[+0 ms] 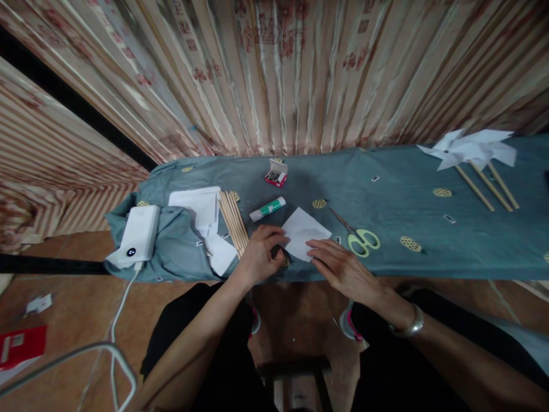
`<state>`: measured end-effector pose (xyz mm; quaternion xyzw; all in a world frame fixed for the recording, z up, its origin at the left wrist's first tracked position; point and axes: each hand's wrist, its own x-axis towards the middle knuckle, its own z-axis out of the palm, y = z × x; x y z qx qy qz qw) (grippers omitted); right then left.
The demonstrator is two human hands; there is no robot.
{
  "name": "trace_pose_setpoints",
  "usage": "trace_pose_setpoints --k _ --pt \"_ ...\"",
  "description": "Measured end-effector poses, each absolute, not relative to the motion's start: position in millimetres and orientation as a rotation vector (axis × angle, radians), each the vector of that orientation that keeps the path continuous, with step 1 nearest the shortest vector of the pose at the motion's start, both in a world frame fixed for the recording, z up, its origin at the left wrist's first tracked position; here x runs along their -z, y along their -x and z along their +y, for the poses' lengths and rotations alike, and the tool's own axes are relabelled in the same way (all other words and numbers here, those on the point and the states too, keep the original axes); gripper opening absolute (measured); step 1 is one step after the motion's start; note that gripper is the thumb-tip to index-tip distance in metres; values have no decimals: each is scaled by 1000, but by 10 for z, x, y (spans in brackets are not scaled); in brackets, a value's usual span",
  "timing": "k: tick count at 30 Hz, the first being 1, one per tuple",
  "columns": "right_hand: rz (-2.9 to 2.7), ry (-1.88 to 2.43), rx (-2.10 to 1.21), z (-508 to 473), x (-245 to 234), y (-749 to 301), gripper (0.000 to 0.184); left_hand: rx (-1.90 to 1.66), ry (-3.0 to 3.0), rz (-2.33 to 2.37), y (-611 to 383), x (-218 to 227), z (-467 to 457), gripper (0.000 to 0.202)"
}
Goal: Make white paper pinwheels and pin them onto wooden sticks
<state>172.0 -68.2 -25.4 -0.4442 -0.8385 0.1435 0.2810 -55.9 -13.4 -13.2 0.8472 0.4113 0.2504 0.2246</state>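
1. Head view: the left forearm rises from the frame's lower left; the left hand has its fingers curled at the left edge of the white paper sheet, thumb bent below them. Whether it pinches, I cannot tell.
2. The right forearm comes from the lower right, a silver bracelet at its wrist. The right hand is back up, fingers reaching leftward onto the sheet's lower right edge; its grip is unclear.
3. The sheet is near the frame's centre, on the bench, turned diamond-wise: one corner points up, another right. Its sides look similar, so I cannot pick a long axis.
4. The scissors, right of the sheet, point upper left.
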Motion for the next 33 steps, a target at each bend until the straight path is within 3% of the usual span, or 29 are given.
trace_pose_setpoints --k 16,25,33 --pt "-1805 1353 -674 -435 118 -1751 14 -541 -2299 1086 498 126 -282 34" --pt "-1855 1429 -532 24 305 -1559 14 -728 -2444 1171 493 135 -355 48" --pt "-1853 1495 -412 60 416 -1495 12 -459 -2693 889 348 383 -617 55"
